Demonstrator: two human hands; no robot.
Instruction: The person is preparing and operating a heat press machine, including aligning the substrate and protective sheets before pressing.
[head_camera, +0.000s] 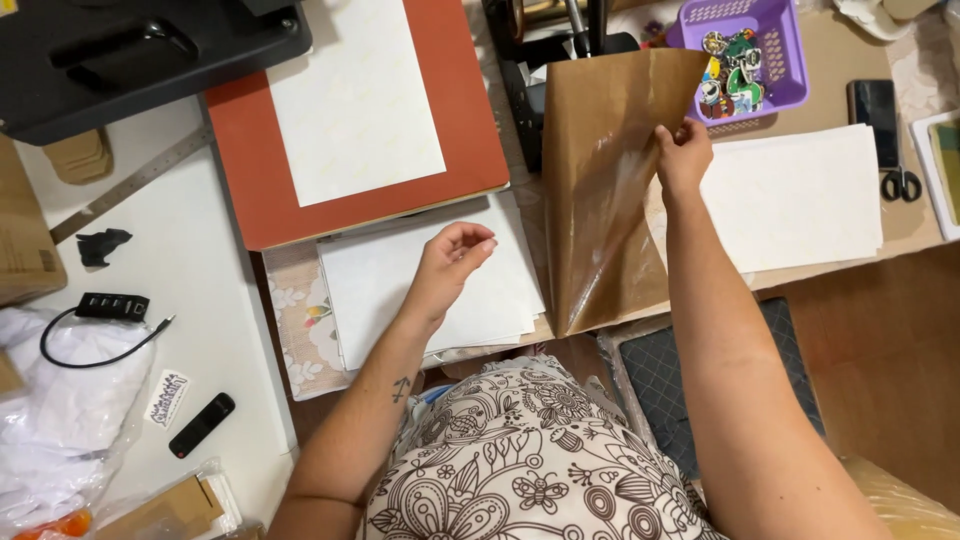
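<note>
My right hand (683, 155) pinches the right edge of a shiny brown sheet (603, 190) and holds it up, curved, over the table. My left hand (450, 262) hovers with loosely curled fingers and holds nothing, just above a stack of white paper (380, 290). Behind that stack lies a red-brown pad (245, 140) of a heat press with a white sheet (352, 100) on it. The press's black upper plate (120, 55) is swung off to the far left.
A purple basket (780, 40) of small colourful pieces stands at the back right. More white sheets (800, 195), scissors (902, 183) and a dark phone (872, 105) lie on the right. A small black hub with cable (110, 306), a metal ruler (135, 183) and plastic bags (60, 420) sit left.
</note>
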